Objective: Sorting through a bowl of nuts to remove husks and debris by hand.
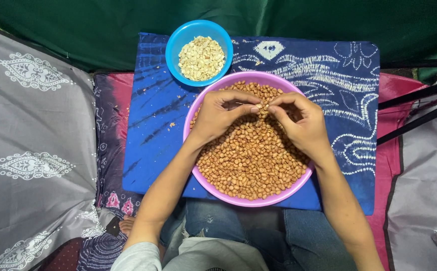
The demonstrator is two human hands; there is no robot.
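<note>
There is one view only, from a camera worn on the person's head. It looks almost straight down over the lap, close enough that both forearms enter from the bottom edge and fill the lower middle. The pink bowl sits at the centre of the frame, with the blue bowl just beyond it near the top edge. The blue patterned cloth spans the middle, and grey patterned fabric fills both sides.

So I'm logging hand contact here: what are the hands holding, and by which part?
Both hands, left hand and right hand, pinch one peanut between their fingertips above the pink bowl; which part cannot be told.
</note>
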